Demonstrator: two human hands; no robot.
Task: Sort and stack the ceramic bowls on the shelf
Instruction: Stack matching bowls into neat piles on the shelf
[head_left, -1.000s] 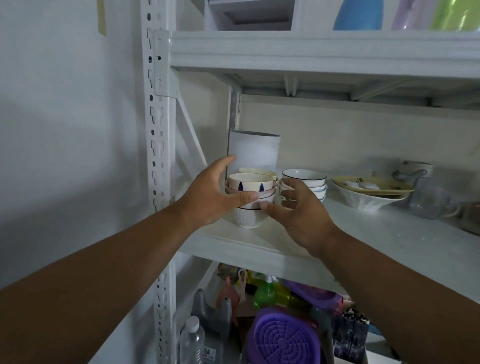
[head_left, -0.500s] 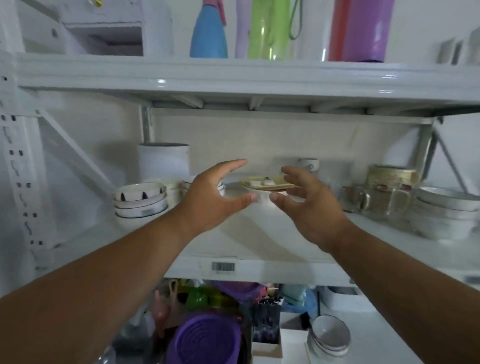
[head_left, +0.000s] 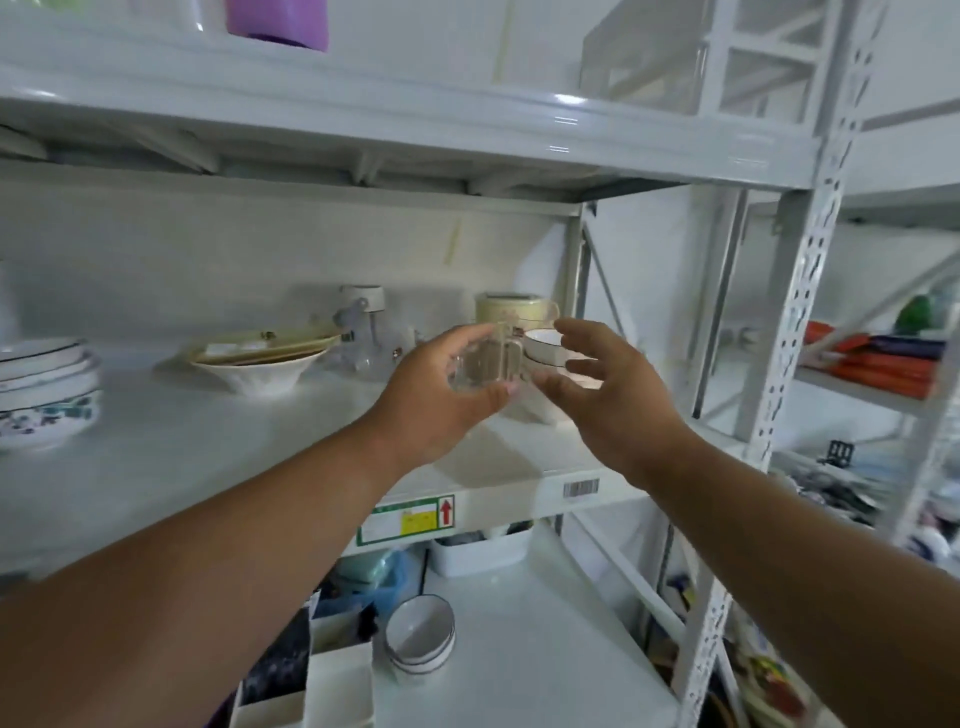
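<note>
Left hand (head_left: 441, 395) up at the middle shelf (head_left: 208, 467), fingers curled round a clear glass mug (head_left: 483, 364), lifted off the board. Right hand (head_left: 613, 400) just beside the mug, fingers spread, holding nothing. Right behind the mug, white bowls with dark rims (head_left: 550, 351), stacked, partly hidden by both hands. Left of the mug, a wide white bowl (head_left: 260, 371) carrying a yellow plate. Far left of the mug, a floral bowl stack (head_left: 44, 389). Below the mug, on the lower shelf, more rimmed bowls (head_left: 421, 639).
</note>
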